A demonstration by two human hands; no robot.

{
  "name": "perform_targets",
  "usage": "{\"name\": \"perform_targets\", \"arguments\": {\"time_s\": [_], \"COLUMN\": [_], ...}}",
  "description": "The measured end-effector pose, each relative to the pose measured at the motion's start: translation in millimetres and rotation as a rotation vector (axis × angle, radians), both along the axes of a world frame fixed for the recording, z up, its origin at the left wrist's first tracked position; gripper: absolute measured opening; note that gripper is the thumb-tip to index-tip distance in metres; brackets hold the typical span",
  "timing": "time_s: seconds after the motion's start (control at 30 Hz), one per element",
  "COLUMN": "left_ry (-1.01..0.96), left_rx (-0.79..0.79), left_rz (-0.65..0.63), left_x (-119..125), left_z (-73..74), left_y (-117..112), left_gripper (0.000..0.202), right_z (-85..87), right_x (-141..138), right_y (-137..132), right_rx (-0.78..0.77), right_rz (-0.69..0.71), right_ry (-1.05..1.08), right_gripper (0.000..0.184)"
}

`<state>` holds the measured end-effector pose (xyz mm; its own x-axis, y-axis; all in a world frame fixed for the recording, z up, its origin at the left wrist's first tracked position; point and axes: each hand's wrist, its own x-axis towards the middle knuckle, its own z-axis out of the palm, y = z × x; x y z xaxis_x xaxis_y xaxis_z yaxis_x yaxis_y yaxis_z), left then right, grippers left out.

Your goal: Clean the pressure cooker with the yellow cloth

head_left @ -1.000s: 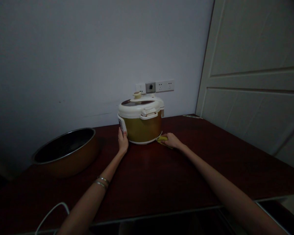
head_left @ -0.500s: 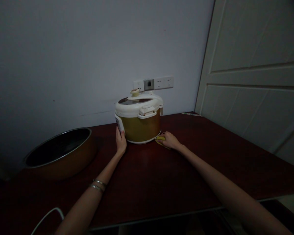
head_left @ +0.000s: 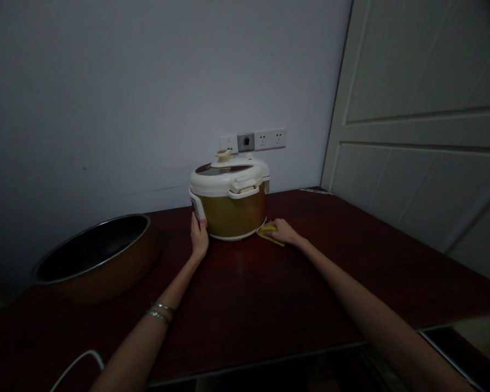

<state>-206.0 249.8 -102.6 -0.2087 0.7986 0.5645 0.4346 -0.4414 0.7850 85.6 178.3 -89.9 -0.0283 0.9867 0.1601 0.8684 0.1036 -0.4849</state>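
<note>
A rice cooker with a gold body and a white lid stands near the back of a dark red table, below wall sockets. My left hand rests against its lower left side, fingers up along the panel. My right hand lies on the table at the cooker's right base, fingers closed over a yellow cloth pressed against the tabletop.
A wide brown pan with a dark inside sits at the table's left. A white cord loops at the near left edge. A white panelled door stands on the right, a plain wall behind. Sockets are above the cooker.
My view has drifted slightly, so everything sits a little left in the frame. Both hands stay at the cooker's base; more of the yellow cloth shows beside the right hand.
</note>
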Motion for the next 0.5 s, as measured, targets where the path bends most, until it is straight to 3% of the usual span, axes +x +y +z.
{"name": "perform_targets", "arguments": {"time_s": [0.07, 0.13, 0.3, 0.37, 0.5], "left_ry": [-0.010, -0.020, -0.016, -0.028, -0.027], "left_rx": [-0.004, -0.011, -0.025, -0.029, -0.020], "left_rz": [-0.006, -0.014, -0.007, 0.003, 0.004], "left_x": [-1.4, -2.9, -3.0, -2.0, -0.3], "left_z": [0.5, 1.2, 2.8, 2.7, 2.1], "left_y": [0.1, -0.3, -1.9, -1.7, -0.6], "left_gripper": [0.065, 0.065, 0.067, 0.066, 0.065], "right_z": [2.1, 5.0, 8.8, 7.4, 3.0], "right_x": [0.4, 3.6, 8.5, 3.1, -13.4], "right_y": [-2.4, -2.2, 5.5, 5.6, -5.5], "right_rx": [-0.036, -0.052, 0.013, 0.038, 0.069], "right_rz": [0.095, 0.102, -0.197, -0.250, -0.142], "right_ry": [0.018, 0.020, -0.037, -0.060, -0.089], "right_gripper": [0.035, 0.035, 0.035, 0.037, 0.034]}}
